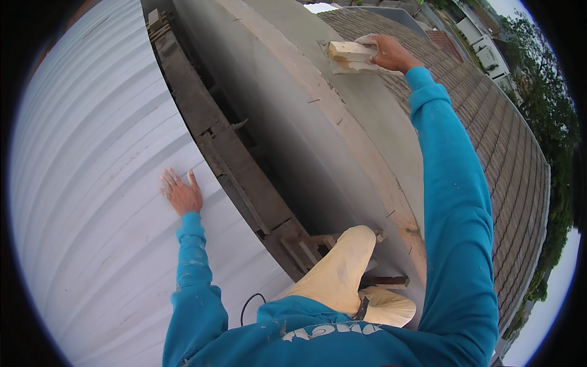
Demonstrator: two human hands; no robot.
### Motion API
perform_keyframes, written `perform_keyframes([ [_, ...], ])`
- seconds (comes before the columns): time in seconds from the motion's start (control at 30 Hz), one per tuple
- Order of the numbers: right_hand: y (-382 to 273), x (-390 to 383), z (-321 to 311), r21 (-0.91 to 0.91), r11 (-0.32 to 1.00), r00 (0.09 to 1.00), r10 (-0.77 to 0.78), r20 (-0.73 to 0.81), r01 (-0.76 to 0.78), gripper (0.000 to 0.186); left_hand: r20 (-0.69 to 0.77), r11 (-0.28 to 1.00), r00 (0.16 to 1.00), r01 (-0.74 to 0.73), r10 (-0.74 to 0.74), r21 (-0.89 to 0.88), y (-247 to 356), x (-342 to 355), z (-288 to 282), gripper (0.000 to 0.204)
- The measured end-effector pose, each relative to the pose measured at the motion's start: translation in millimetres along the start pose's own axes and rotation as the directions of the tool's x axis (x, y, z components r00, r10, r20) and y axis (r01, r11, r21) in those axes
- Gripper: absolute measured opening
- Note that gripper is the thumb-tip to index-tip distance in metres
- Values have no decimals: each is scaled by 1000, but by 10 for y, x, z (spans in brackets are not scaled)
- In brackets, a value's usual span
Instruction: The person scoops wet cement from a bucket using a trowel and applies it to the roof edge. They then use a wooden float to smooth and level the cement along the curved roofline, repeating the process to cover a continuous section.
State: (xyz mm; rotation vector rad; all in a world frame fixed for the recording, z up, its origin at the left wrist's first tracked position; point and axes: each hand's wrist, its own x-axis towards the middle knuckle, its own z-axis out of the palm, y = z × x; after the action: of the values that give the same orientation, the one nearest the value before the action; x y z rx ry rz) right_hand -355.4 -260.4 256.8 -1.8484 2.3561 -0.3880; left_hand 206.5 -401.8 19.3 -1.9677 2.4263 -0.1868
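Wooden float, a pale block on a flat board, sits clenched in the right hand, pressed to the top of the grey rendered wall. Nearer render looks smooth and even, seemingly largely finished; the far end remains. Left hand lies flat, fingers spread, grasping nothing, on ribbed white metal roofing. Tiled roof lies beyond.
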Motion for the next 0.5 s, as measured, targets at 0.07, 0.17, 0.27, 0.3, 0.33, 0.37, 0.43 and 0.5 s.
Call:
perform_keyframes([
  [0.07,-30,283,118,-92,995,1000,-21,8,22,52,2,1000,1000,13,-13,6,-9,-4,-7,72],
  [0.17,45,602,245,-115,992,999,-41,18,43,52,17,1000,1000,19,-19,-7,7,8,-39,71],
  [0.27,154,794,341,-138,990,999,-21,43,27,52,38,999,999,23,-22,-40,35,27,-66,70],
  [0.3,201,787,376,-135,991,997,-15,73,25,51,42,999,999,21,-20,-42,39,43,-59,69],
  [0.33,204,779,427,-129,991,994,-14,108,28,51,49,999,999,25,-23,-41,27,37,-54,69],
  [0.37,223,752,455,-123,992,990,-10,141,27,51,42,999,999,19,-17,-44,36,41,-51,69],
  [0.43,247,527,447,-164,985,984,-33,174,62,51,30,999,1000,8,-7,-43,20,38,-55,68],
  [0.5,157,138,350,-208,975,975,-38,220,85,51,48,999,999,17,-15,-36,1,20,-82,68],
])
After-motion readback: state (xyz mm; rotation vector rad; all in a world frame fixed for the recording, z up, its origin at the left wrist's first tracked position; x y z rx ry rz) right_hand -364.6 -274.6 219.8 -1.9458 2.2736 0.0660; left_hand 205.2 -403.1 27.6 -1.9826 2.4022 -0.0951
